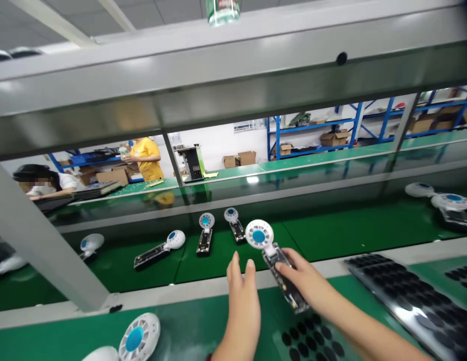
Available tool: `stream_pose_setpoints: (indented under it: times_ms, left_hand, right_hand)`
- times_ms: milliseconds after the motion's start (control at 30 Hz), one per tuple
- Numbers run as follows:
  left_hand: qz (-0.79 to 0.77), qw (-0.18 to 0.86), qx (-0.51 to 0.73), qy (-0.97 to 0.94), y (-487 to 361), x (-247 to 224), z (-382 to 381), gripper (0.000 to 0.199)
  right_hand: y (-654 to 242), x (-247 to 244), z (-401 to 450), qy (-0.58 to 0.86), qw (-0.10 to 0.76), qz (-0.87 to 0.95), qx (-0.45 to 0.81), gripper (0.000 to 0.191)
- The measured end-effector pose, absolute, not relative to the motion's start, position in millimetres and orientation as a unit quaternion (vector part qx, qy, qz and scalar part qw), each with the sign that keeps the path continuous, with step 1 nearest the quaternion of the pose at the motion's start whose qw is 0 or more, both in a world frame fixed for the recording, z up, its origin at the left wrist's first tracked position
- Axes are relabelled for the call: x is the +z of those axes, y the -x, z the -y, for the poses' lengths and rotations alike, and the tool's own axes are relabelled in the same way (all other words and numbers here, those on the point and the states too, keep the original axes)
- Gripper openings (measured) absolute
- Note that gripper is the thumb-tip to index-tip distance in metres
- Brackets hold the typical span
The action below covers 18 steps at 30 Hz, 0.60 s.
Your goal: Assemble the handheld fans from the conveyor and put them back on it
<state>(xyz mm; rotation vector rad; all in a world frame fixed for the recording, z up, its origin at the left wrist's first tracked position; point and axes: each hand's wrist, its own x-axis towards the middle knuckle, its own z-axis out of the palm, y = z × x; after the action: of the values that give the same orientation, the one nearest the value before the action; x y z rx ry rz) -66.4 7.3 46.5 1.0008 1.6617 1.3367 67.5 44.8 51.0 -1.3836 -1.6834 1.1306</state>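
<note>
My right hand [299, 273] grips a handheld device [284, 281] by its dark, uncovered body, thumb on top. The device has a round white slotted head [259, 234] with a blue centre, tilted up to the left. Just left of it my left hand [243, 291] is raised with thumb and fingers apart, holding nothing and not touching the device. Below the right hand lies a clear sheet of round black stickers [308, 338]. At the lower left another white head with a blue disc [139, 337] rests on the green bench, partly cut off by the frame.
Several similar devices [205, 240] lie along the green conveyor belt [331, 228] behind the rail. More black round pieces [402, 296] are stacked in sheets at right. A grey post [48, 240] stands at left, under a metal beam [218, 70]. Two people work beyond.
</note>
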Motion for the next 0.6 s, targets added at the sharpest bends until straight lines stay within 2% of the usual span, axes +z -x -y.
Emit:
stream_pose_setpoints:
  times_ms: [167,267,400,500,533,600]
  left_hand:
    - [-0.735,0.311,0.425,-0.427,88.1,51.3,-64.4,0.033]
    - [-0.768,0.269,0.357,-0.459,101.5,54.4,-100.2,0.030]
    - [-0.782,0.257,0.296,-0.485,107.9,57.4,-145.8,0.031]
    - [-0.778,0.279,0.270,-0.493,97.2,48.8,-171.9,0.031]
    - [-0.777,0.286,0.267,-0.493,91.7,44.4,-178.1,0.031]
    - [-0.774,0.298,0.272,-0.488,81.1,35.8,-186.5,0.032]
  right_hand:
    - [-82.4,54.7,-142.8,0.610,0.325,0.622,0.369,0.028]
    - [-89.0,63.2,-161.2,0.624,0.311,0.637,0.329,0.033]
    - [-103.1,65.2,-107.6,0.561,0.264,0.714,0.325,0.041]
    - [-121.0,50.1,-39.4,0.484,0.179,0.778,0.359,0.053]
    - [-126.9,41.5,-19.0,0.450,0.124,0.807,0.361,0.050]
    - [-135.8,20.9,11.8,0.419,0.103,0.828,0.358,0.038]
